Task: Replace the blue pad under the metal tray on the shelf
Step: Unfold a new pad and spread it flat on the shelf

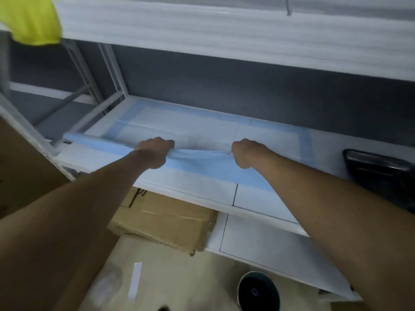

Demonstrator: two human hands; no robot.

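Where the blue pad [179, 129] bunches, left hand [155, 152] and right hand [246, 153] grip it — shelf [202, 189] lip (white) near.

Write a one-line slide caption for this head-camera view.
Both hands, left and right, grip the front edge of a blue pad spread on a white shelf.
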